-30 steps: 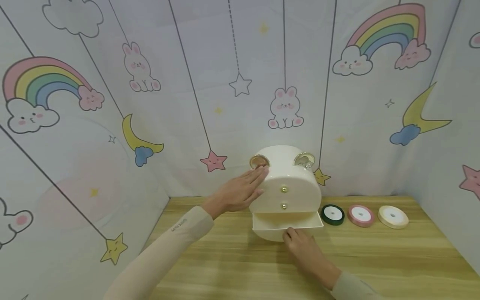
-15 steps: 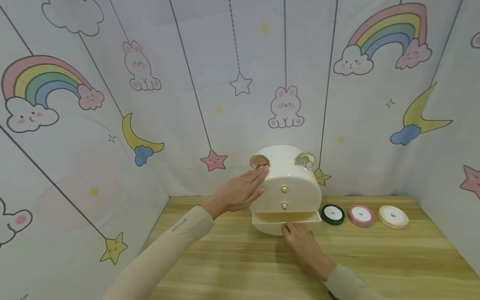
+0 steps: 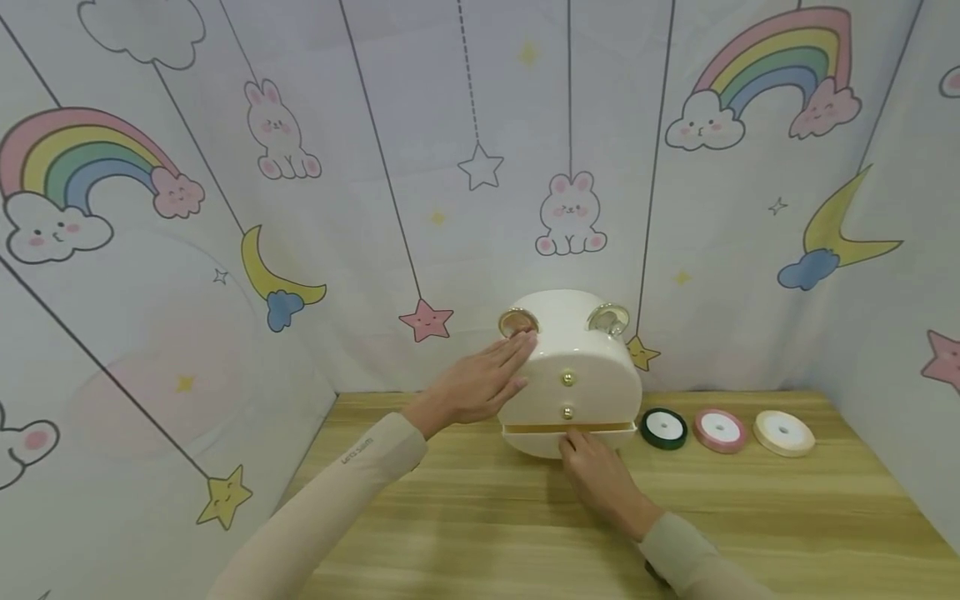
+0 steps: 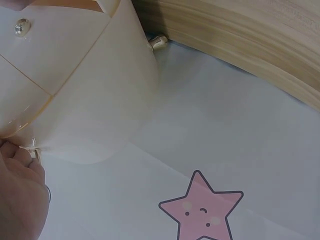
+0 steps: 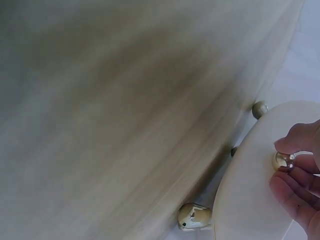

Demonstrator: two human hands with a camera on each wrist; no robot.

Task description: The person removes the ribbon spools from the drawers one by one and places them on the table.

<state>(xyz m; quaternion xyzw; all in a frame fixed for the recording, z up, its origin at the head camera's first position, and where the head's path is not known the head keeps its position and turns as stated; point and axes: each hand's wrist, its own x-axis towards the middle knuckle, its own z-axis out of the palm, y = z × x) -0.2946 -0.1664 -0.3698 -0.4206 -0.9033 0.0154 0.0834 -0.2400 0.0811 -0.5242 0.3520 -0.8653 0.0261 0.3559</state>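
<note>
A cream box with drawers (image 3: 573, 325) and gold-trimmed ears stands on the table. My left hand (image 3: 472, 385) rests on its upper left side, fingers straight and close by the left ear (image 3: 517, 321). The bottom drawer (image 3: 525, 443) is pulled out a little, leaving a narrow gap under the front. On that drawer, my right hand (image 3: 600, 479) pinches a round gold knob (image 5: 281, 161) between thumb and fingers, as the right wrist view shows. Two more gold knobs, an upper one (image 3: 568, 378) and a lower one (image 3: 567, 412), sit on the closed fronts above.
To the right of the box lie three ribbon rolls: dark green (image 3: 663, 428), pink (image 3: 720, 430) and cream (image 3: 783, 433). Behind the wooden table (image 3: 450, 533) hangs a printed curtain (image 3: 420, 125). Small gold feet (image 5: 194, 216) hold the box off the tabletop.
My right hand has pushed the bottom drawer inward, from well out to nearly closed. My left hand has stayed on the box's upper left side.
</note>
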